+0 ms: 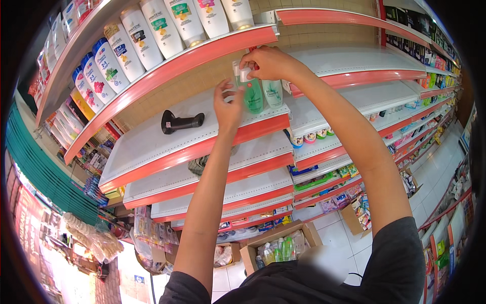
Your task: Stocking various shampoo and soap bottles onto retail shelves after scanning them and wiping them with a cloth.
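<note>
My right hand grips the white cap of a clear green bottle from above. The bottle is upright at the right end of a white metal shelf. Beside it my left hand is raised, slightly blurred, with its fingers apart and nothing visible in it. Just right of the green bottle stands a paler bottle of milk cleanser, its top hidden behind my right hand and wrist. Another white-capped bottle shows partly behind the green one. Further left on this shelf lies a black handheld device, shaped like a barcode scanner.
Pantene shampoo bottles line the shelf above, whose red front edge overhangs at left. A crumpled cloth lies one shelf down. Below, on the tiled floor, stand a cardboard box of bottles and another carton.
</note>
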{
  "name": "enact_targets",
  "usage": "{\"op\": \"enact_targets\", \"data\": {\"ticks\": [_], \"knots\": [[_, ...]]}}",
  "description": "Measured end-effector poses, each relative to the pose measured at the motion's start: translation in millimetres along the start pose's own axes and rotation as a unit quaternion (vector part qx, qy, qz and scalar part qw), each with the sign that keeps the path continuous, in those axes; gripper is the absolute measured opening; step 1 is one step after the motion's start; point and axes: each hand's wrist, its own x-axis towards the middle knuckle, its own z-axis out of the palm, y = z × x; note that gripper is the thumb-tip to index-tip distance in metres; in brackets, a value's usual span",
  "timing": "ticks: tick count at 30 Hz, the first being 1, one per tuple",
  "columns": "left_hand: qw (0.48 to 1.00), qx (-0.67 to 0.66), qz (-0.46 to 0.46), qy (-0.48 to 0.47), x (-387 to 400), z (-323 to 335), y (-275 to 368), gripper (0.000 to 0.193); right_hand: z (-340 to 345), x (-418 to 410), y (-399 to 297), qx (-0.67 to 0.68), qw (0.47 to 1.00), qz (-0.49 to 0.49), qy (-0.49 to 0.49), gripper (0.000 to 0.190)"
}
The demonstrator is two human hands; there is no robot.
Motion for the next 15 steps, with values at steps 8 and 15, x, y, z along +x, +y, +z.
{"op": "enact_targets", "data": {"ticks": [8, 15], "knots": [[0.979, -0.124, -0.16, 0.027, 85, 5, -55, 0.069, -5, 7, -13, 0.034, 0.999, -0.003, -0.005, 0.035], [0.906, -0.313, -0.261, -0.113, 86, 39, -65, 0.079, 3, 4, 9, 0.065, 0.997, 0.024, -0.017, 0.037]]}}
